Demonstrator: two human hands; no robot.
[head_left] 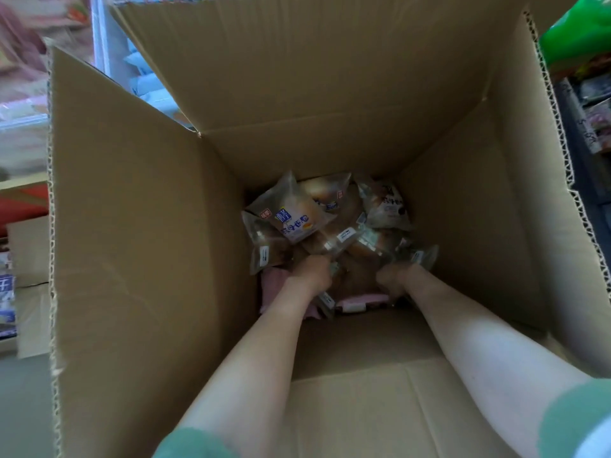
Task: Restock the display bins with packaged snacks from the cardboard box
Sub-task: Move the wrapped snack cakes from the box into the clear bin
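Note:
A tall open cardboard box (148, 242) fills the view, and I look straight down into it. Several clear-wrapped bread snack packs (294, 219) lie in a heap at its bottom, some with blue print, some pink (360, 302). Both my arms reach deep inside. My left hand (314, 271) is closed on the edge of a clear snack pack near the middle of the heap. My right hand (395, 280) is curled into the packs at the right side, gripping wrappers there. The fingers of both hands are mostly hidden among the packs.
The box flaps stand up on all sides. Blurred display bins with blue-white packs (145, 81) sit beyond the far left flap. Green and dark packaged goods (582, 44) hang on shelves at the right. Smaller cartons (26, 252) stand at the left.

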